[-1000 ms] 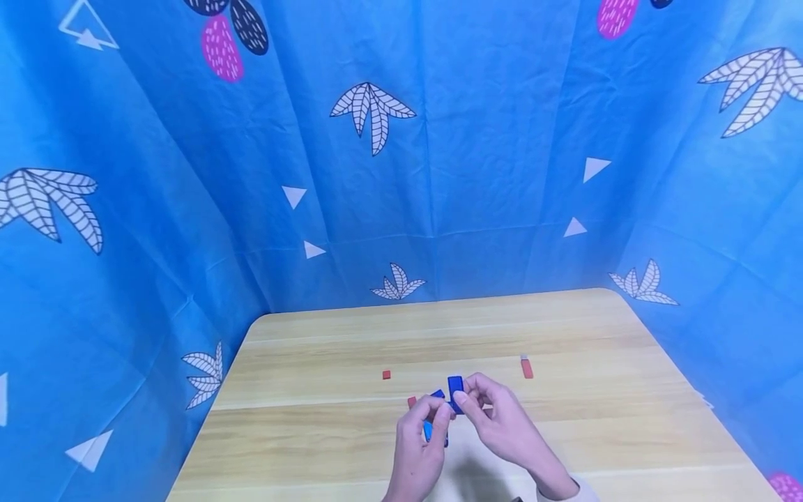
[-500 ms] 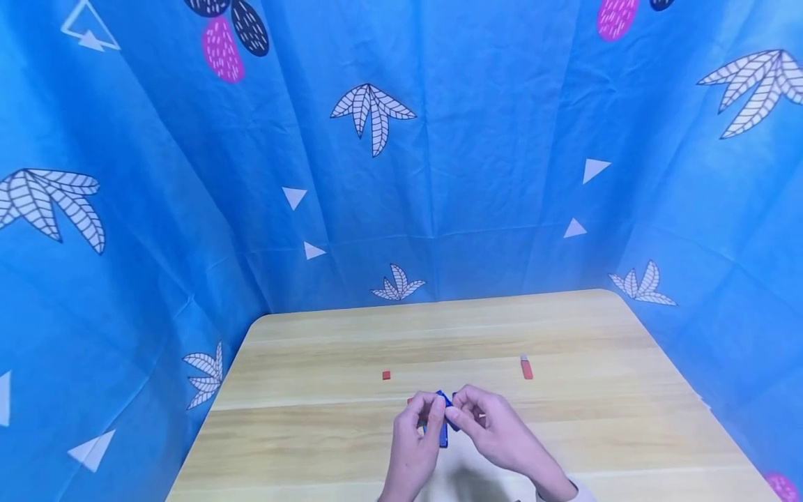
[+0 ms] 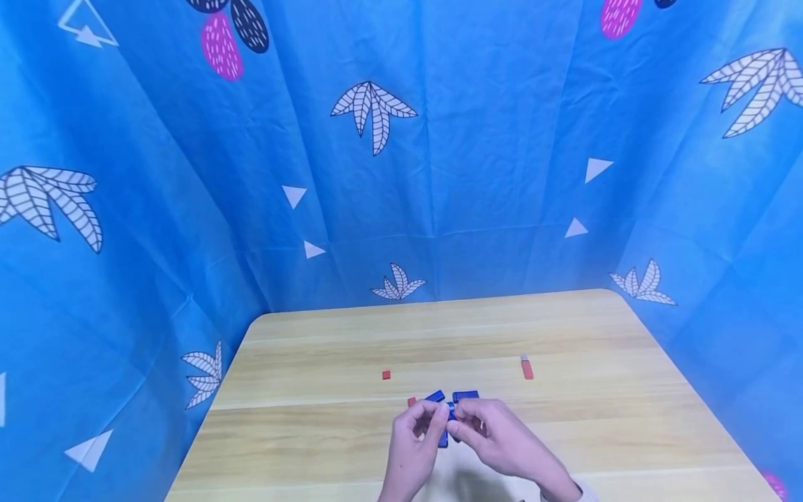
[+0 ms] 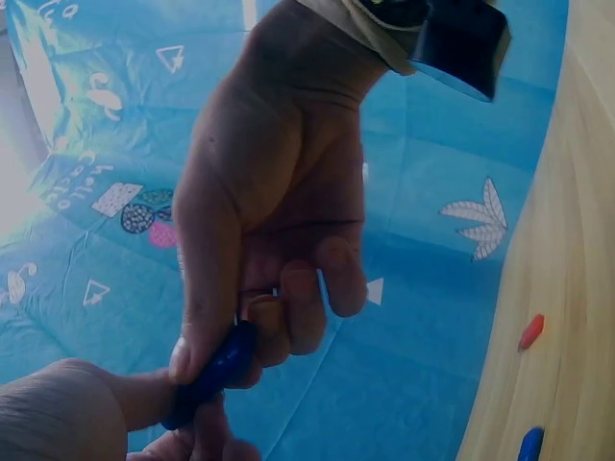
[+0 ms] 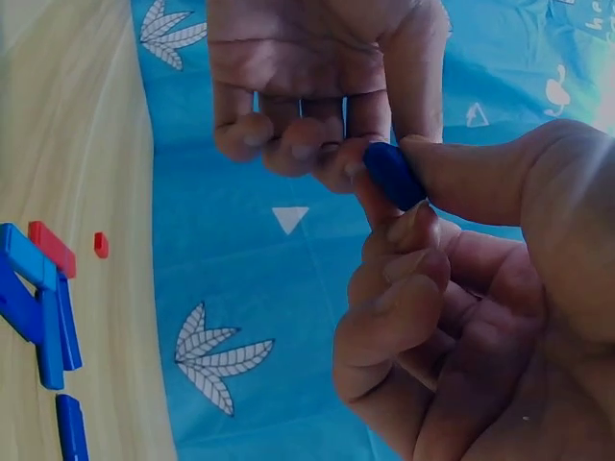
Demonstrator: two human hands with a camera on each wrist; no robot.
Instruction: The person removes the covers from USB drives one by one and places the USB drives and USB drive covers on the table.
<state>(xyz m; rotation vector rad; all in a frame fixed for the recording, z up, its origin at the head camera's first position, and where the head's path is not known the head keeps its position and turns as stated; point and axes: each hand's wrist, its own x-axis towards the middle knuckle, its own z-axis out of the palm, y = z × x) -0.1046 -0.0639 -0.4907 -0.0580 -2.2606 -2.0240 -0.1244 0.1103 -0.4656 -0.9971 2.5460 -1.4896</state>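
Note:
Between both hands is a small dark blue stick-shaped piece with rounded ends, like a USB stick (image 5: 392, 175). My left hand (image 3: 414, 439) pinches one end with thumb and forefinger. Thumb and fingertips of my right hand (image 3: 502, 439) pinch its other end, so most of it is covered. In the head view the hands meet above the near middle of the table. Just beyond them lie two dark blue pieces, one slanted (image 3: 435, 396) and one lying crosswise (image 3: 465, 395).
On the wooden table (image 3: 301, 362), a red stick with a grey end (image 3: 526, 368) lies to the right and a small red square (image 3: 386, 375) to the left. The right wrist view shows a light blue piece (image 5: 27, 257) against a red one (image 5: 53, 250). A patterned blue curtain (image 3: 502, 139) surrounds the table.
The right hand has tilted the blue USB stick from upright and brought it down against the left fingertips. The dark blue pieces behind the hands now show more fully.

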